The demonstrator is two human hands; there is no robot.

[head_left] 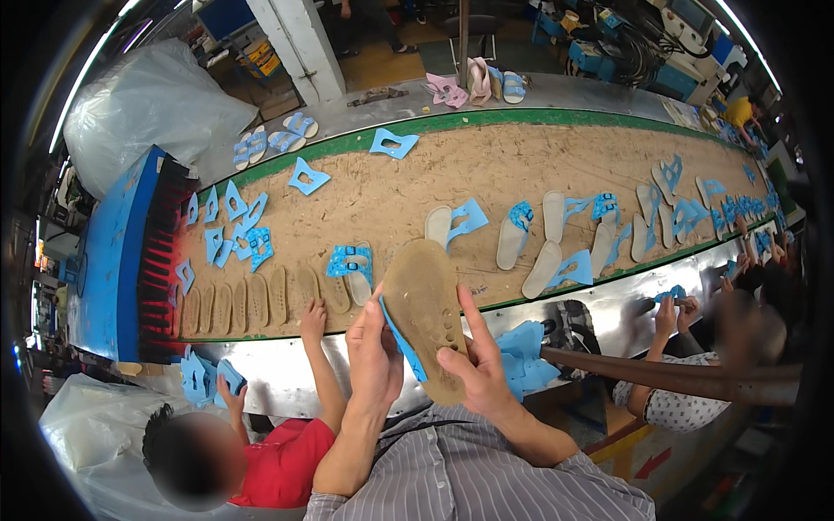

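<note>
"Where the tan conveyor belt (365, 208) stretches across, what stands at its left end?"

"A blue machine (117, 252), and near it a row of soles (239, 306) lies on the belt."

"And the brown sole (417, 295)?"

"Held up in front of the belt — the left hand (373, 356) pinches its left edge, the right hand (482, 365) grips the other, thumb on the face."

"Anything smaller?"

"One blue strap piece (406, 347), between left hand and sole."

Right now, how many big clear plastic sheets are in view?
2: one plastic sheet beyond the blue machine, upper left; another sheet lower left, beside the red-shirted co-worker. More may be hidden.
</note>
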